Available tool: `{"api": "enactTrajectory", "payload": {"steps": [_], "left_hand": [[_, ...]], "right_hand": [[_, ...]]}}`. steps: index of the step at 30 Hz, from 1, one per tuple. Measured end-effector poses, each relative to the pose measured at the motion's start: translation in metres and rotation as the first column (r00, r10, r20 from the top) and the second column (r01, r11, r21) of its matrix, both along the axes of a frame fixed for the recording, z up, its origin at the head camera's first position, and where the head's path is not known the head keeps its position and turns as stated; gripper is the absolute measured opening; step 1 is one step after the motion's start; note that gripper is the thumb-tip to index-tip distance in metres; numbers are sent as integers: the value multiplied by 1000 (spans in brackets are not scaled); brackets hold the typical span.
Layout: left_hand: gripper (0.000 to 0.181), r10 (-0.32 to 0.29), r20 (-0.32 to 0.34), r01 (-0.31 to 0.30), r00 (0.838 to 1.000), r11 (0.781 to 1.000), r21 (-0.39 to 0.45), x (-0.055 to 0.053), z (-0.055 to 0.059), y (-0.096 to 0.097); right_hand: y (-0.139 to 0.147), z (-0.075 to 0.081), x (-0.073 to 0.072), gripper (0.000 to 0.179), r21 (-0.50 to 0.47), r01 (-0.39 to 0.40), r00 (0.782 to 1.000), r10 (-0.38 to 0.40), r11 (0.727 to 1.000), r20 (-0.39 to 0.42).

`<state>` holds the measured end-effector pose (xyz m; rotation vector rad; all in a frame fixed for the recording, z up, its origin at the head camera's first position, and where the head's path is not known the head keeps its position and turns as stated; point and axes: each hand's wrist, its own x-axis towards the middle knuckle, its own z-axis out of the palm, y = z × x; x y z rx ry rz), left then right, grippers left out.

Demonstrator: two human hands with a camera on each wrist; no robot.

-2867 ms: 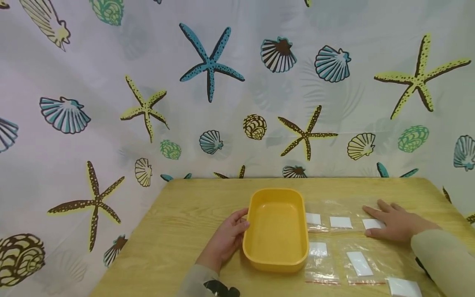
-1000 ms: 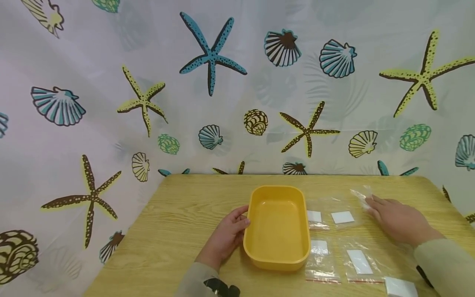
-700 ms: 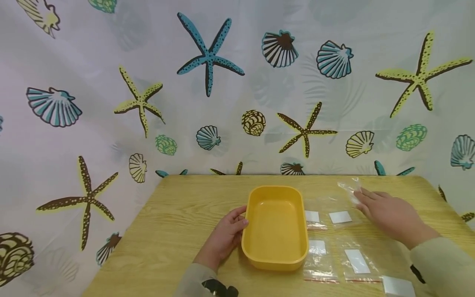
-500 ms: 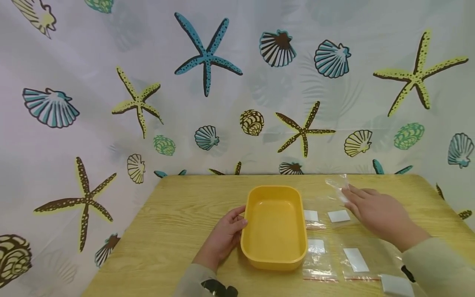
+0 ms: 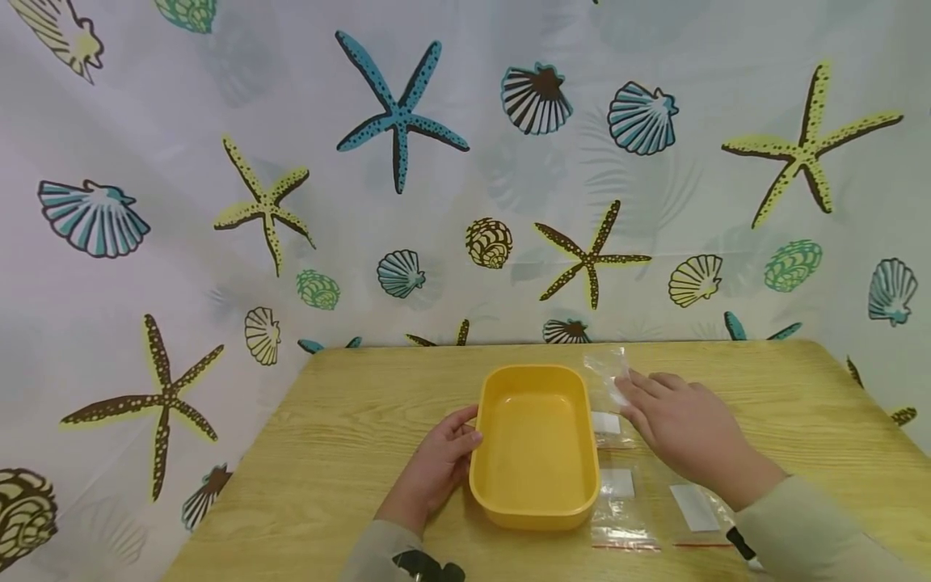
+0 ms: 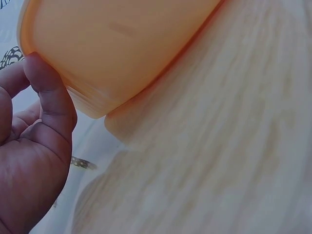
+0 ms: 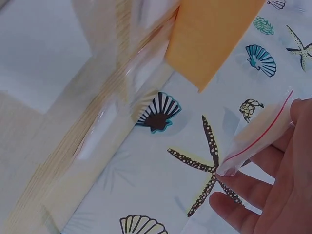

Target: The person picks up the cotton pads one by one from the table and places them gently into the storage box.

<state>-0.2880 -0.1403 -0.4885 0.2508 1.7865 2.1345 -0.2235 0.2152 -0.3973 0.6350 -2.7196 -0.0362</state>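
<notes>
My left hand (image 5: 440,461) holds the left side of a yellow plastic tray (image 5: 534,444), thumb at its rim; in the left wrist view the fingers bend at the tray's wall (image 6: 141,44). With my right hand (image 5: 687,428) I pinch a clear zip bag (image 5: 605,373), raised near the tray's upper right corner. Its red seal line shows in the right wrist view, where the bag (image 7: 258,134) sits between thumb and fingers. Nothing lies inside the tray.
Flat clear bags with white pieces lie right of the tray: one upper bag (image 5: 607,427), and two lower ones, a near bag (image 5: 621,513) and another bag (image 5: 697,511) by my right forearm. Wooden table (image 5: 349,436) extends left. A shell-and-starfish curtain (image 5: 451,178) hangs behind.
My right hand first rested on the bag at the far right, then lifted it and carried it left toward the tray. The left hand stays on the tray.
</notes>
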Motion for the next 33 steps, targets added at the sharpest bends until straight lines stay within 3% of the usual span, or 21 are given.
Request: {"api": "enactTrajectory", "payload": {"steps": [10,22,33], "left_hand": [[54,-5,-10,5,1000,1000,7,-2,0,0],[56,-7,-19,7,1000,1000,3,-2,1,0],[58,-7,-13,7,1000,1000,10,-1,0,1]], "right_hand": [[-35,-9,-5,46,-15,-47,998,46,999,-44],[-73,-16,-15,47,-75,-45,999,47,996,18],[-97,-18,-22,57,-18,21,991,-19,1000,136]]}}
